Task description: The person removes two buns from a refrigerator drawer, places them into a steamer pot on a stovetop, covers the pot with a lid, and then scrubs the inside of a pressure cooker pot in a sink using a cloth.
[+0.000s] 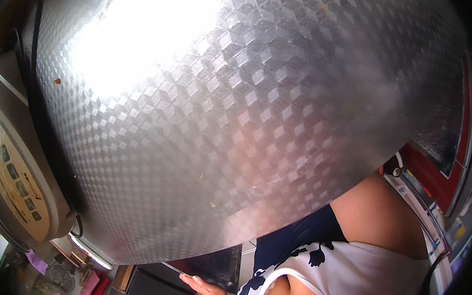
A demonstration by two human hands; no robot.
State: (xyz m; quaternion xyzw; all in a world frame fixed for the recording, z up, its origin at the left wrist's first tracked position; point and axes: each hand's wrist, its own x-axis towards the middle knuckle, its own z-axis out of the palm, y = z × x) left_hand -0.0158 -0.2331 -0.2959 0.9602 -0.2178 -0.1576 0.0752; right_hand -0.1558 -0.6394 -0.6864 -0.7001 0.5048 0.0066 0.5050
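Observation:
Low at the left of centre, my left hand (pixel 208 291) is below the near edge of a metal table. Its fingertips close on the end of a thin flat object (pixel 174 268), perhaps a phone, seen nearly edge-on and partly covered by the table. My right hand is out of view. Before me spreads the table's silvery top (pixel 219 149), embossed with a cube pattern and brightly glaring at the upper left. A few small crumbs (pixel 57 81) lie on it. At its left side stands a pale electric appliance (pixel 19 175) with several buttons on a beige panel.
A black cable (pixel 37 38) runs behind the appliance. Below left are a black drawer unit (pixel 156 293), a small grey fan wheel (pixel 62 277), and pink cloth (pixel 87 291). A red-framed dark panel (pixel 444 167) stands at the right. My bare thigh (pixel 377 219) reaches under the table edge.

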